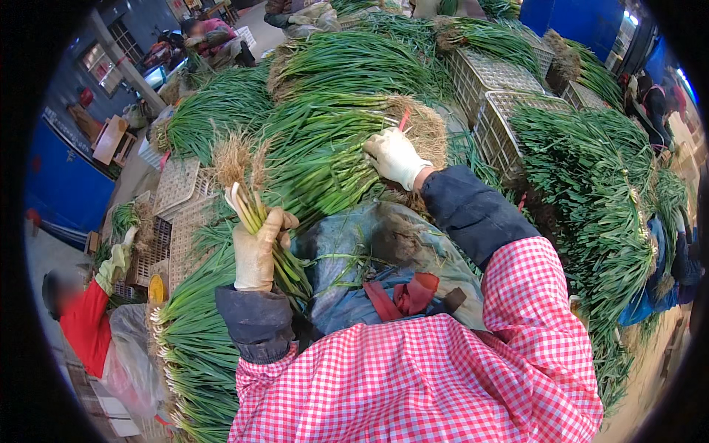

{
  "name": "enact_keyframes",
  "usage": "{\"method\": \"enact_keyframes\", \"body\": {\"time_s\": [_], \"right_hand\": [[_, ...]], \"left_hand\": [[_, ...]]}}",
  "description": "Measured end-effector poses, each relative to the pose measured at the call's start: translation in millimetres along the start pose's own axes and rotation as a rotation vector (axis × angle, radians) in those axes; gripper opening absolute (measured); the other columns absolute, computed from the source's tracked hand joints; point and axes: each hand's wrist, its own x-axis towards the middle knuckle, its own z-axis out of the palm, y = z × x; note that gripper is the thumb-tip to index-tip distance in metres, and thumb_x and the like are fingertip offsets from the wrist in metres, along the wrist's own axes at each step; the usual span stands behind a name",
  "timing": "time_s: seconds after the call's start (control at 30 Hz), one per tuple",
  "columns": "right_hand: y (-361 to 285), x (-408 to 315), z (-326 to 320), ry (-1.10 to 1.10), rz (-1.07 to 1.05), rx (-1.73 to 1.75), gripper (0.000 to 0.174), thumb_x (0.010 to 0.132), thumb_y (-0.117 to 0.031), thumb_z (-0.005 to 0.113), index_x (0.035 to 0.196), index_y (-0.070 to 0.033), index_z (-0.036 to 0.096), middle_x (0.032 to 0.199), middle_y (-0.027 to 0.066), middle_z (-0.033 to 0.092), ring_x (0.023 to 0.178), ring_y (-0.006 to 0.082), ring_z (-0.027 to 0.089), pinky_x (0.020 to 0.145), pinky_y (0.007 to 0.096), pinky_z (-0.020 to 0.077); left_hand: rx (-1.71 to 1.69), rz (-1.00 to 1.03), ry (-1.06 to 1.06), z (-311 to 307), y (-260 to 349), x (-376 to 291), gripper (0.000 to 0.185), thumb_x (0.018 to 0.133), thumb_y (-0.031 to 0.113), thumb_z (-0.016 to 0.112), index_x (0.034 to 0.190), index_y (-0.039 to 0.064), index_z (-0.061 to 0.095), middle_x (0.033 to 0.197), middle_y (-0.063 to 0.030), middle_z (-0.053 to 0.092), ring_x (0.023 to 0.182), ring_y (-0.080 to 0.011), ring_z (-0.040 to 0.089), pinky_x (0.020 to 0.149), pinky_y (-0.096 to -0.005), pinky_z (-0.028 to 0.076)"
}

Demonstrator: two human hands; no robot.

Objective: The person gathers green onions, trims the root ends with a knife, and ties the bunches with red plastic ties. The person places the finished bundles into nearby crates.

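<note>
My left hand [259,249], in a pale work glove, is closed around a small bunch of allium stalks [252,207]. Their brown roots [232,158] point up and away from me, and the leaves hang below my fist. A large pile of the same greens [327,149] lies before me, its matted roots [426,133] towards the right. On the stalks near those roots rests my gloved right hand [394,158], fingers curled in among them; whether they grip any is hidden. A red tie [404,119] shows just beyond it.
Stained plastic sheeting [354,243] covers my lap. More greens lie stacked at left [202,332] and right [587,221]. Plastic crates [498,119] stand at right, others [185,243] at left. A person in red sleeves [86,326] works at left; another person [213,36] sits farther back.
</note>
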Motion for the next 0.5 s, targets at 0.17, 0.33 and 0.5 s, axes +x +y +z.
{"method": "enact_keyframes", "body": {"time_s": [0.17,0.33,0.5], "right_hand": [[-68.8,18.1,-31.3,0.092,-0.337,0.332,0.013,0.088,-0.019,0.069,0.095,-0.008,0.072,0.083,0.0142,0.071,0.08,0.0358,0.071,0.072,0.0478,0.0559],[-82.7,35.9,-24.3,-0.111,0.039,0.439,0.028,0.093,-0.034,0.07,0.102,-0.007,0.073,0.093,0.0164,0.074,0.085,0.0392,0.073,0.076,0.049,0.0578],[-34.7,5.5,-52.5,-0.147,0.156,0.448,0.03,0.093,-0.034,0.073,0.104,-0.005,0.076,0.088,0.0179,0.074,0.084,0.0381,0.072,0.076,0.0444,0.0567]], "left_hand": [[-0.019,-0.008,0.009,-1.8,-7.5,7.2,0.036,0.099,0.035,0.075,0.094,0.0,0.069,0.087,-0.0086,0.074,0.064,-0.0107,0.058,0.06,-0.0271,0.045],[0.039,-0.004,0.011,0.0,5.7,-1.4,0.034,0.1,0.032,0.074,0.099,0.0,0.063,0.091,-0.0124,0.073,0.064,-0.0119,0.056,0.06,-0.0268,0.046],[0.004,0.044,0.062,-22.2,-4.0,9.9,0.037,0.099,0.034,0.077,0.102,-0.001,0.066,0.095,-0.014,0.075,0.063,-0.0122,0.056,0.059,-0.0274,0.046]]}}
